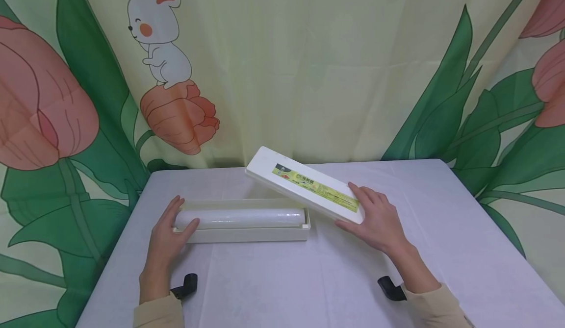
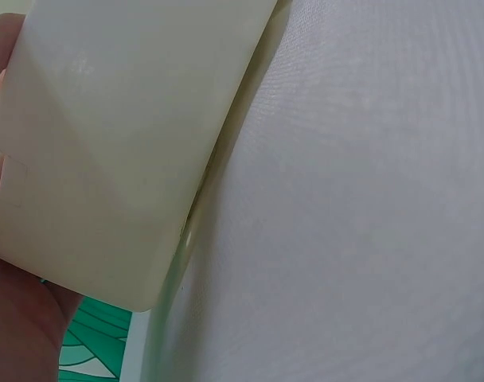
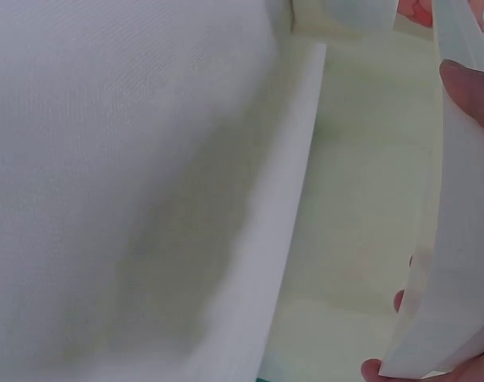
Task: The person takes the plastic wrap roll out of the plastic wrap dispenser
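A long white box [image 1: 247, 235] lies on the table with a roll of clear plastic film [image 1: 247, 217] inside it. My left hand [image 1: 164, 237] grips the box's left end, thumb at the front and fingers behind; the left wrist view shows the box's pale side [image 2: 130, 143] close up. Off to the right, my right hand [image 1: 377, 217] holds the white lid [image 1: 304, 183] by its right end, thumb on the near edge and fingers on the far one. The lid is tilted, its left end raised toward the back, with a yellow-green label [image 1: 315, 187] on top.
A white cloth covers the table [image 1: 265, 284]. Behind it hangs a curtain [image 1: 309, 73] printed with tulips and a rabbit, close to the table's back edge. Black wrist mounts [image 1: 190, 284] show beside both wrists.
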